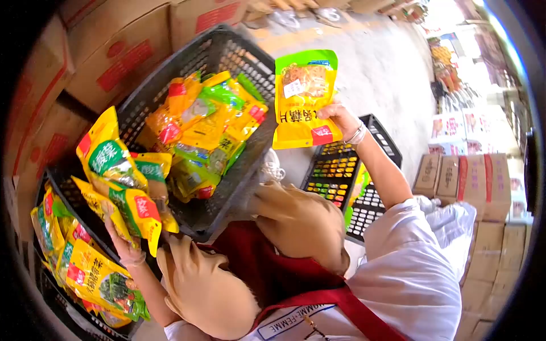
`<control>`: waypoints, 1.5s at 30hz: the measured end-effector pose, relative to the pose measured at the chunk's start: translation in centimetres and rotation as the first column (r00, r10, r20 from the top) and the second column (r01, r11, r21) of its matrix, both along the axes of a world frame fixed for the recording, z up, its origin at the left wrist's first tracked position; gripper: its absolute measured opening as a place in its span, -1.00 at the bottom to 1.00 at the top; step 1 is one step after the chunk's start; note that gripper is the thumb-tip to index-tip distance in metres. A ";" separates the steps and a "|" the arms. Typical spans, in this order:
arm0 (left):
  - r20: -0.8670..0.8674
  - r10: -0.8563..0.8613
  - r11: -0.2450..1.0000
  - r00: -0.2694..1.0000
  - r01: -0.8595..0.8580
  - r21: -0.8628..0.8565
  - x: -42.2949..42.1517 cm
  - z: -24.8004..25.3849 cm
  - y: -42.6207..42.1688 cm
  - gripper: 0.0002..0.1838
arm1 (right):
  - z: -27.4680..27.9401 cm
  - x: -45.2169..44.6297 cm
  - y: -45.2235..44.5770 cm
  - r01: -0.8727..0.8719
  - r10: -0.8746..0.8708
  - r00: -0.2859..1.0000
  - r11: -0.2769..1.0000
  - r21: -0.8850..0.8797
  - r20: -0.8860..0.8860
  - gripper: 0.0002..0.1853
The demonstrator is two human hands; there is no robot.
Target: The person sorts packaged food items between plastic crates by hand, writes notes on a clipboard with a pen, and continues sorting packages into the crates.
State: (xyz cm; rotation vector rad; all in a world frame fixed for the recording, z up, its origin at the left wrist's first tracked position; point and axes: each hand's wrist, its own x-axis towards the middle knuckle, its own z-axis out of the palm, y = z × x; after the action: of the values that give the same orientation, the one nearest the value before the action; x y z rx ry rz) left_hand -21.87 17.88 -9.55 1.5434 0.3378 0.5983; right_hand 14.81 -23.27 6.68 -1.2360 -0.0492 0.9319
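My right hand (340, 118) grips a yellow and green food packet (304, 99) by its edge, holding it up to the right of a black crate (239, 187). A white sticker is on the packet's front. At the crate's left end, my left hand (120, 241) is closed on several yellow packets with green labels (109, 158); they overlap, and most of the fingers are hidden behind them. Inside the crate lies a loose heap of yellow, orange and green packets (207, 125).
A second black crate (51, 284) of yellow packets (94, 275) stands at lower left. Another black crate (372, 219) is under my right arm, with packets showing. Cardboard boxes (119, 51) line the left side; more boxes (472, 179) are stacked at right.
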 end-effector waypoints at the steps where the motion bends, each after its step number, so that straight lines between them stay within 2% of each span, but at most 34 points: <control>1: 0.018 -0.002 1.000 1.000 0.002 -0.004 0.2 0.0 -0.1 -0.07 | 0.7 -0.9 -1.8 0.050 -0.050 0.999 0.999 0.002 -0.009 -0.37; 2: 0.024 -0.074 0.997 0.997 0.074 -0.006 0.0 -0.4 0.4 0.00 | 1.7 -2.1 -3.4 0.087 -0.086 0.996 0.996 -0.003 0.013 -0.42; 3: -0.002 -0.077 0.997 0.997 0.077 0.024 0.2 0.2 0.3 -0.01 | -0.4 -1.4 -9.5 0.066 0.012 0.952 0.967 -0.246 0.305 -0.47; 4: 0.003 -0.080 0.996 0.997 0.080 0.030 0.3 0.5 0.2 0.00 | 1.7 -4.0 -10.2 0.226 -0.216 0.971 0.970 -0.089 0.106 -0.52; 7: -0.078 0.063 0.989 0.995 -0.052 0.137 -0.1 -0.3 0.4 0.00 | 1.2 -7.1 -20.3 0.257 -0.167 0.931 0.930 -0.261 0.325 -0.46; 8: -0.047 0.028 0.996 0.998 -0.025 0.082 -0.3 -0.6 0.5 -0.02 | 2.1 -8.7 -20.9 0.350 -0.339 0.937 0.905 -0.242 0.087 -0.49; 9: -0.008 -0.012 1.000 1.000 0.012 0.025 -0.2 -0.7 0.3 -0.05 | 0.4 -10.0 -25.9 0.325 -0.161 0.912 0.845 -0.425 0.378 -0.55; 10: -0.014 -0.020 0.999 1.000 0.019 -0.037 0.2 0.1 0.1 -0.08 | -1.1 -10.2 -30.2 0.492 -0.536 0.843 0.735 -0.467 0.044 -0.64; 11: -0.016 -0.033 0.994 0.999 0.031 -0.105 0.7 1.1 -0.3 -0.11 | -7.6 -9.9 -44.5 0.447 -0.562 0.827 0.656 -0.608 0.002 -0.69; 12: -0.001 -0.009 0.990 1.000 0.009 -0.142 0.9 1.7 -0.8 -0.25 | -7.6 -9.5 -44.4 0.438 -0.556 0.831 0.656 -0.614 0.000 -0.69; 13: -0.004 0.000 0.989 1.000 0.000 -0.145 1.2 2.0 -0.6 -0.25 | -7.4 -8.7 -43.3 0.385 -0.341 0.906 0.415 -0.824 0.251 -0.68; 14: -0.008 0.061 0.883 0.998 -0.058 -0.467 1.5 2.3 -0.4 -0.31 | -7.1 -7.8 -41.5 0.391 -0.029 0.920 0.108 -0.914 0.390 -0.65; 15: 0.007 0.074 0.835 0.997 -0.058 -0.547 1.4 2.2 -0.5 -0.37 | -6.8 -7.1 -39.5 0.457 0.309 0.869 -0.199 -0.867 0.387 -0.61; 16: 0.020 0.092 0.779 0.996 -0.060 -0.624 1.4 2.1 -0.5 -0.43 | -4.7 -5.0 -31.1 0.567 0.345 0.784 -0.058 -0.822 0.516 -0.61; 18: 0.031 0.103 0.759 0.994 -0.058 -0.649 1.2 1.8 -0.6 -0.44 | -2.5 -1.6 -13.7 0.617 0.143 0.646 0.480 -0.623 0.750 -0.68; 19: 0.026 0.102 0.778 0.994 -0.064 -0.625 1.2 1.7 -0.7 -0.41 | -2.0 -0.5 -5.9 0.553 0.044 0.701 0.597 -0.581 0.712 -0.67; 20: 0.020 0.102 0.797 0.995 -0.069 -0.600 1.1 1.7 -0.8 -0.38 | -2.7 0.7 -0.3 0.440 0.200 0.692 0.646 -0.624 0.694 -0.64; 21: -0.018 0.062 0.948 0.998 -0.064 -0.310 1.2 1.8 -1.0 -0.28 | -4.0 1.5 5.2 0.243 0.356 0.679 0.716 -0.654 0.642 -0.64; 22: -0.071 0.035 0.999 0.997 -0.034 0.014 1.3 1.9 -1.1 -0.17 | -6.7 2.2 9.2 0.119 0.541 0.607 0.662 -0.740 0.582 -0.52; 24: -0.092 0.068 0.991 0.993 -0.078 -0.107 1.1 1.7 -1.0 -0.01 | -14.0 3.8 15.8 -0.142 0.830 0.505 0.353 -0.925 0.239 0.00; 25: -0.106 0.075 0.986 0.992 -0.089 -0.139 1.3 1.9 -1.1 -0.01 | -17.9 3.5 18.4 -0.094 0.858 0.478 0.262 -0.961 0.187 0.10; 27: -0.124 0.173 0.710 0.977 -0.211 -0.672 1.8 2.3 -0.6 -0.17 | -21.8 3.6 21.6 -0.042 0.880 0.452 0.181 -0.983 0.143 0.20; 29: -0.136 0.218 0.436 0.966 -0.221 -0.872 1.9 2.0 0.2 -0.35 | -22.6 3.9 24.0 0.187 0.913 0.397 0.022 -0.982 0.096 0.28; 31: -0.219 0.227 0.663 0.949 -0.315 -0.679 1.0 1.5 -0.6 -0.34 | -22.8 4.0 23.0 0.178 0.925 0.373 0.009 -0.984 0.076 0.19; 33: 0.007 0.046 0.926 0.999 -0.040 -0.375 1.2 1.4 -0.7 -0.20 | -22.3 4.6 22.1 0.037 0.742 0.658 0.143 -0.989 0.132 0.13; 34: 0.115 -0.032 0.980 0.993 0.054 -0.193 1.5 1.3 -0.7 -0.14 | -24.9 4.5 21.4 0.155 0.704 0.668 0.183 -0.971 0.240 -0.02; 35: -0.024 0.094 0.826 0.995 -0.092 -0.556 1.7 1.4 -0.3 -0.27 | -26.0 4.6 21.7 0.155 0.702 0.667 0.195 -0.968 0.248 -0.02; 36: -0.173 0.262 0.496 0.949 -0.286 -0.820 1.9 1.6 0.2 -0.40 | -26.8 5.0 22.0 0.158 0.712 0.657 0.191 -0.969 0.247 -0.08; 37: -0.107 0.246 0.383 0.963 -0.198 -0.902 2.2 2.3 -0.1 -0.48 | -26.9 5.4 22.0 0.163 0.726 0.644 0.178 -0.970 0.241 -0.13; 39: -0.058 0.265 0.548 0.962 -0.200 -0.812 2.5 2.7 -0.5 -0.56 | -24.1 5.0 21.5 0.091 0.850 0.506 0.119 -0.989 0.149 -0.12; 40: -0.090 0.266 0.427 0.960 -0.202 -0.882 2.2 2.0 0.2 -0.57 | -22.7 4.4 21.8 0.028 0.937 0.343 0.053 -0.998 0.060 -0.11; 41: -0.124 0.266 0.291 0.956 -0.202 -0.935 2.0 1.9 0.4 -0.57 | -21.9 3.1 21.8 -0.017 0.945 0.326 0.024 -1.000 0.017 -0.12; 43: -0.105 0.249 0.365 0.963 -0.194 -0.911 2.3 2.0 0.2 -0.55 | -21.6 -0.8 21.0 0.100 0.988 0.141 0.042 -0.994 0.056 -0.11; 45: 0.007 0.174 0.630 0.985 -0.106 -0.770 2.3 2.3 -0.6 -0.53 | -21.1 -3.5 22.1 0.028 0.990 0.134 -0.050 -0.998 -0.046 -0.12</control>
State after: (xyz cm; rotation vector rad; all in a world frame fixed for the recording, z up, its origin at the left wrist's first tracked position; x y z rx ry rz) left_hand -19.59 17.28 -7.23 0.6533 0.5712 0.5320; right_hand 11.33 -1.22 -14.38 -3.0077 -1.2907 1.0650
